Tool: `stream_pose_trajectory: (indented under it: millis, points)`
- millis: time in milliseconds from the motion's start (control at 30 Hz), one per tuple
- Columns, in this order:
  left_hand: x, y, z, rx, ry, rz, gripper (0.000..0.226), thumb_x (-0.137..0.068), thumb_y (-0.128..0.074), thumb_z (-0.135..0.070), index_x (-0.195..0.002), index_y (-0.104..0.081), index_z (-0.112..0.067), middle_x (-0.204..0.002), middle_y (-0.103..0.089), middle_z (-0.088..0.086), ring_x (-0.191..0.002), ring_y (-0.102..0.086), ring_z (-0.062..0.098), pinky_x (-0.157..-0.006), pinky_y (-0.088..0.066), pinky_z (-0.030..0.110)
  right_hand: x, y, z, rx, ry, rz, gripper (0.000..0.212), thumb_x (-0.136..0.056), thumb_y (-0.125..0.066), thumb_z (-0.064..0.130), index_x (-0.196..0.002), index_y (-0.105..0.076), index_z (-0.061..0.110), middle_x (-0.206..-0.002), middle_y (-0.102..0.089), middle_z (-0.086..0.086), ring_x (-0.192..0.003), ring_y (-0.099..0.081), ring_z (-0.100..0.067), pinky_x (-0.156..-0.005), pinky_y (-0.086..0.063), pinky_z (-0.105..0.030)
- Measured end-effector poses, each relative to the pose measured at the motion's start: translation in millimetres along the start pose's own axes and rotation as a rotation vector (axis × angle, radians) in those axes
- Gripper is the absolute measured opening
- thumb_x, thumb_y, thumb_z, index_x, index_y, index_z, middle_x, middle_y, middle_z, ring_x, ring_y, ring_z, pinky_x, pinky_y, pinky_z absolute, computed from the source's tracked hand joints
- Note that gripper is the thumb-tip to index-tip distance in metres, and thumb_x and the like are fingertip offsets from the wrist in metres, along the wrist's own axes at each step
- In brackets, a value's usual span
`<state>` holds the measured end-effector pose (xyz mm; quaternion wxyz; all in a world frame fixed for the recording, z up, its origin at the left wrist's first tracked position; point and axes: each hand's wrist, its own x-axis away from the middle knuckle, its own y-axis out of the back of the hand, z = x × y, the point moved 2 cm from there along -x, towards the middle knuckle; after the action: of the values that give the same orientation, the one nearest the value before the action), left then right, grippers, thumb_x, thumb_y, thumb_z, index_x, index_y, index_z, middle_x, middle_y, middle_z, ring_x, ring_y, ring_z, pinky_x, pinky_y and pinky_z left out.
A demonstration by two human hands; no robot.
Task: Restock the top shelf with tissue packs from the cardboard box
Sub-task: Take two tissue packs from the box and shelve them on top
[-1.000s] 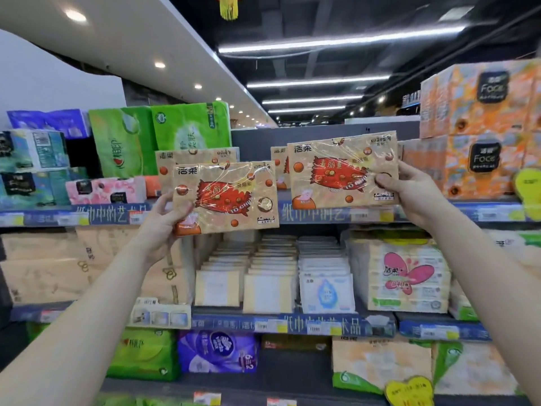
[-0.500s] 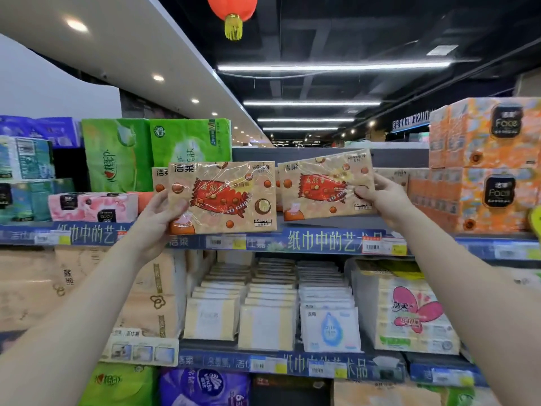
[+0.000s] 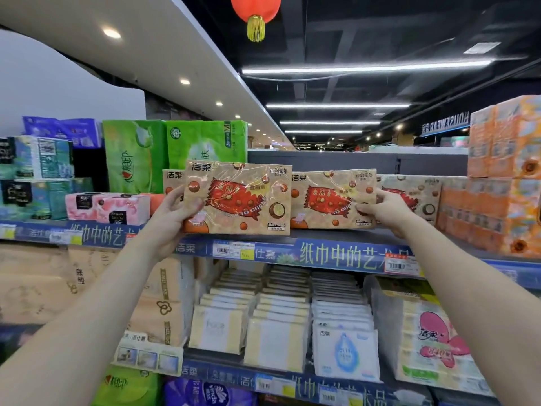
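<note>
Two tan tissue packs with a red candy picture are held up at the top shelf [image 3: 345,253]. My left hand [image 3: 172,213] grips the left tissue pack [image 3: 238,197] by its left edge, just in front of the shelf's lip. My right hand [image 3: 383,210] grips the right tissue pack [image 3: 330,199] by its right edge, and its base rests on the shelf board. Behind them stand more packs of the same kind, one at the left [image 3: 172,180] and one at the right [image 3: 409,194]. The cardboard box is out of view.
Green packs [image 3: 175,150] and pink tissue boxes [image 3: 117,206] fill the top shelf's left side. Orange packs [image 3: 503,177] are stacked at the right. The shelf below holds rows of small white and yellow packs [image 3: 278,317]. A red lantern [image 3: 254,10] hangs overhead.
Both hands have pushed forward toward the top shelf. The right pack has gone from mid-air onto the shelf board, and the left pack has come up to the shelf's lip.
</note>
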<state>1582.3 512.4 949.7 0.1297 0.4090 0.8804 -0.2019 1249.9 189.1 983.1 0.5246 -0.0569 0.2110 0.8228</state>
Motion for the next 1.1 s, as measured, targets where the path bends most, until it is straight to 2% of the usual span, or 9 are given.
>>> stream_pose_trajectory:
  millis: [167,233,367,567,633,700,867,1000,1100]
  points:
    - [-5,-2,0,-0.004,-0.018,0.04,0.04,-0.089,-0.072,-0.014,-0.118,-0.054,-0.034,-0.095,-0.082,-0.008,-0.085,-0.078,0.011,-0.074,-0.058,0.032,-17,-7,-4,0.027,-0.082,-0.009,0.025,-0.092,-0.073,0.009,-0.113,-0.066,0.02,-0.101,-0.075,-0.004,-0.092,-0.073,-0.023,-0.072,-0.061,-0.039]
    - [-6,-3,0,0.001,-0.031,0.05,0.051,-0.077,-0.077,-0.019,-0.12,-0.054,-0.034,-0.094,-0.082,-0.007,-0.083,-0.078,0.01,-0.068,-0.061,0.029,-24,-9,-8,0.026,-0.101,-0.025,0.027,-0.092,-0.074,0.01,-0.116,-0.065,0.017,-0.102,-0.074,-0.006,-0.093,-0.073,-0.024,-0.075,-0.061,-0.041]
    - [-10,-2,4,0.021,-0.041,0.072,0.046,-0.089,-0.07,-0.011,-0.126,-0.053,-0.033,-0.093,-0.082,-0.006,-0.082,-0.078,0.011,-0.073,-0.058,0.032,-39,-10,-15,0.021,-0.121,-0.052,0.037,-0.092,-0.074,0.011,-0.126,-0.062,0.018,-0.105,-0.074,-0.006,-0.096,-0.073,-0.024,-0.088,-0.061,-0.047]
    - [-8,-5,2,0.053,-0.045,0.071,0.072,-0.059,-0.094,-0.028,-0.119,-0.055,-0.034,-0.105,-0.08,0.001,-0.081,-0.078,0.01,-0.07,-0.06,0.031,-67,-9,-29,0.134,-0.159,-0.114,0.072,-0.083,-0.083,0.029,-0.147,-0.051,0.021,-0.133,-0.067,-0.005,-0.114,-0.068,-0.027,-0.095,-0.058,-0.052]
    - [-8,-5,2,0.046,-0.042,0.084,0.103,-0.031,-0.106,-0.044,-0.121,-0.056,-0.034,-0.1,-0.082,-0.002,-0.082,-0.078,0.011,-0.065,-0.062,0.028,-73,-10,-32,0.213,-0.151,-0.139,0.075,-0.083,-0.083,0.033,-0.149,-0.049,0.02,-0.138,-0.062,-0.005,-0.121,-0.063,-0.031,-0.097,-0.056,-0.053]
    - [-7,-5,1,0.046,-0.049,0.076,0.114,-0.019,-0.106,-0.05,-0.12,-0.057,-0.033,-0.095,-0.082,-0.004,-0.082,-0.078,0.01,-0.063,-0.061,0.026,-78,-9,-34,0.246,-0.17,-0.149,0.07,-0.08,-0.085,0.037,-0.142,-0.057,0.021,-0.133,-0.065,-0.007,-0.118,-0.064,-0.031,-0.095,-0.057,-0.052]
    - [-4,-10,0,0.032,-0.07,0.075,0.11,-0.03,-0.106,-0.044,-0.127,-0.057,-0.029,-0.095,-0.082,-0.004,-0.082,-0.078,0.01,-0.064,-0.061,0.025,-91,-6,-42,0.262,-0.199,-0.127,0.062,-0.074,-0.088,0.04,-0.13,-0.066,0.024,-0.118,-0.072,-0.004,-0.108,-0.069,-0.026,-0.09,-0.06,-0.048]
    - [-9,-14,4,0.021,-0.086,0.051,0.075,-0.084,-0.075,-0.015,-0.153,-0.045,-0.014,-0.099,-0.081,-0.002,-0.085,-0.078,0.012,-0.068,-0.063,0.028,-103,-7,-50,0.216,-0.212,-0.105,0.069,-0.069,-0.091,0.04,-0.132,-0.065,0.028,-0.12,-0.07,-0.005,-0.106,-0.07,-0.026,-0.088,-0.061,-0.049]
    - [-9,-22,4,0.024,-0.093,0.054,0.078,-0.079,-0.079,-0.021,-0.151,-0.048,-0.016,-0.11,-0.08,0.002,-0.092,-0.078,0.015,-0.071,-0.063,0.03,-109,-6,-54,0.252,-0.206,-0.091,0.066,-0.069,-0.089,0.046,-0.125,-0.067,0.021,-0.116,-0.072,-0.006,-0.103,-0.071,-0.026,-0.087,-0.061,-0.048]
